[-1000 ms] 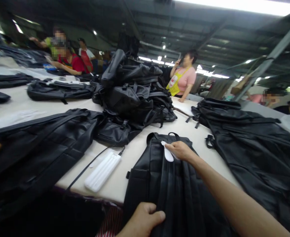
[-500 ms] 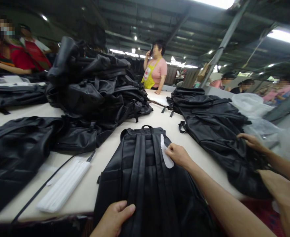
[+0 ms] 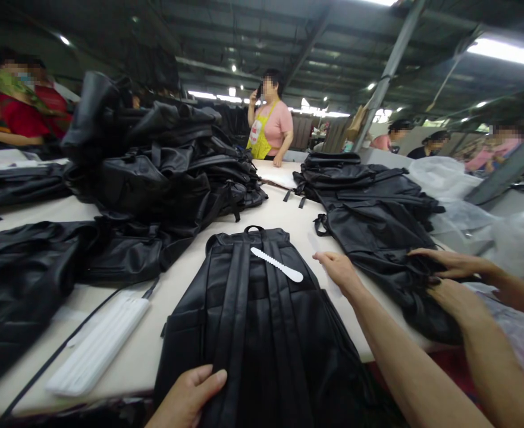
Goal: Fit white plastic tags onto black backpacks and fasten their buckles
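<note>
A black backpack (image 3: 262, 333) lies on the pale table with its shoulder straps up and its top loop pointing away from me. Across one strap rests a white plastic strip (image 3: 279, 266) with a scalloped edge and a rounded end. My left hand (image 3: 194, 389) is closed at the lower left of the backpack, thumb beside a strap; its other fingers are partly hidden. My right hand (image 3: 338, 272) is just off the backpack's right side, fingers pinched on a blurred, see-through whitish strip (image 3: 314, 241).
High piles of black bags (image 3: 141, 178) stand at left; more bags (image 3: 382, 232) lie at right, where another person's hands (image 3: 455, 291) touch one. A white power strip (image 3: 99, 345) with a black cord lies left. Across the table stands a person in a yellow apron (image 3: 262, 134).
My right hand has moved right, off the backpack. The white scalloped strip, upright beside my fingers before, now lies slanted across the strap. The other person's hands have come together on the right-hand bag.
</note>
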The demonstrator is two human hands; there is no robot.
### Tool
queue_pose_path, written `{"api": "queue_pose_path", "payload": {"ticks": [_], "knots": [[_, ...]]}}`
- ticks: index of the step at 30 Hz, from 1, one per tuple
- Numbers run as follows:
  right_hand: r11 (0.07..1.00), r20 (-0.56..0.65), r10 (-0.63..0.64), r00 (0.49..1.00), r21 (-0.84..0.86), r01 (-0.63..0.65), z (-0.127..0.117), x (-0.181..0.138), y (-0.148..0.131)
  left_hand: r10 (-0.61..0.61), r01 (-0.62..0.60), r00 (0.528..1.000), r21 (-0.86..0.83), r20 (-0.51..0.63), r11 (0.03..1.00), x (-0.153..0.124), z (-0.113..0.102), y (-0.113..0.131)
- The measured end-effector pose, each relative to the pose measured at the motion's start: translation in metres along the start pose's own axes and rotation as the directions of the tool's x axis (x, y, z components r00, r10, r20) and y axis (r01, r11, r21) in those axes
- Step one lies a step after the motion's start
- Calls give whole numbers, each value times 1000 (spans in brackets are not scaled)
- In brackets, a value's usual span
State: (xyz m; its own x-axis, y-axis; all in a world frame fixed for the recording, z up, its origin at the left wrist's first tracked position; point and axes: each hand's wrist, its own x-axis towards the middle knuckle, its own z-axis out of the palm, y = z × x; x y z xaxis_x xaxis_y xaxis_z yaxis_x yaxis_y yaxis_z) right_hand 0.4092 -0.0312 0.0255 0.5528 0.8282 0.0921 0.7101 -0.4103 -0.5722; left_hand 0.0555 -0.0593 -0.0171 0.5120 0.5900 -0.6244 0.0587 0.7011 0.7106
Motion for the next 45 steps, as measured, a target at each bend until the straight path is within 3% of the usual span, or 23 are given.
{"api": "queue_pose_path", "payload": {"ticks": [2,3,5,6,8,11,23,28,32,34,36,39,42,45], "knots": [[955,8,60,998,291,-60,0,-8,-6,-1,0,1000,-8,-9,1000,-2,2,2],[865,36,102,994,490,-106,2,-14,-11,1,-1,1000,-9,-18,1000,-2,3,3],[531,148,167,975,819,-216,12,-30,-25,1,-2,999,-7,-34,1000,-3,5,4],[359,212,179,961,895,-264,18,-39,-32,-2,2,999,-7,-36,1000,-3,5,5],[168,304,179,936,928,-333,30,-54,-46,-9,9,1000,-9,-26,1000,-3,5,5],[78,343,181,922,929,-362,44,-69,-61,-5,5,1000,-5,-2,1000,-5,3,4],[105,343,127,931,928,-357,62,-84,-85,10,-10,1000,-29,-1,1000,-11,-4,3],[216,403,95,910,884,-414,68,-92,-93,14,-13,1000,-66,24,998,-13,-5,6],[252,402,59,914,880,-404,74,-93,-95,11,-8,999,-86,33,996,-13,-8,7],[367,302,47,952,881,-298,73,-93,-96,13,-10,999,-93,30,996,-14,-8,6],[563,117,-22,993,822,-84,66,-95,-97,16,-14,1000,-93,20,996,-16,-8,7],[734,-147,-199,969,633,247,50,-104,-101,28,-25,999,-100,20,995,-17,-8,7],[701,-337,-402,851,484,523,35,-123,-100,33,-27,998,-116,56,993,-17,-10,7],[528,-397,-633,665,406,746,28,-142,-93,36,-26,996,-124,85,992,-15,-12,5]]}}
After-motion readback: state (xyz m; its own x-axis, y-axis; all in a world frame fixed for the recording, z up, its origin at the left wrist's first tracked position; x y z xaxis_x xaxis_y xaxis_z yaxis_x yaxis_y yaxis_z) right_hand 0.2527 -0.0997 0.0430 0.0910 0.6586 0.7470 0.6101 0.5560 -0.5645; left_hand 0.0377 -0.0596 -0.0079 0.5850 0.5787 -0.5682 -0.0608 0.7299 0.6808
